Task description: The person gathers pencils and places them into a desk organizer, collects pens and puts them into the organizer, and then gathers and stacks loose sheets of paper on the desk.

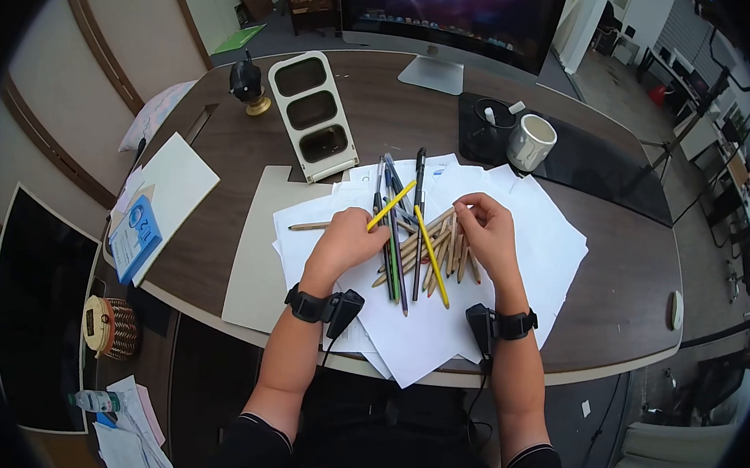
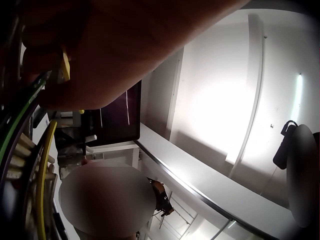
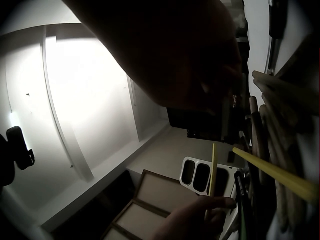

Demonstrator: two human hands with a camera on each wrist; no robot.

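My left hand [image 1: 353, 241] grips a yellow pencil [image 1: 399, 201], which slants up to the right; it also shows in the right wrist view [image 3: 214, 165]. Bent fingers of my right hand [image 1: 490, 233] pinch the top end of a light wooden pencil [image 1: 454, 226], partly hidden by the fingers. Between the hands lies a loose, crossed pile of wooden pencils [image 1: 463, 256], dark and green pencils and pens. A second yellow pencil [image 1: 432, 260] lies across the pile. White paper sheets [image 1: 410, 349] spread beneath it.
An off-white holder with three compartments [image 1: 306, 94] stands behind the pile, left of centre. A patterned mug [image 1: 533, 143] and a black pen cup [image 1: 483, 142] are at the back right, below the monitor [image 1: 447, 17]. A blue box [image 1: 137, 239] lies on the left.
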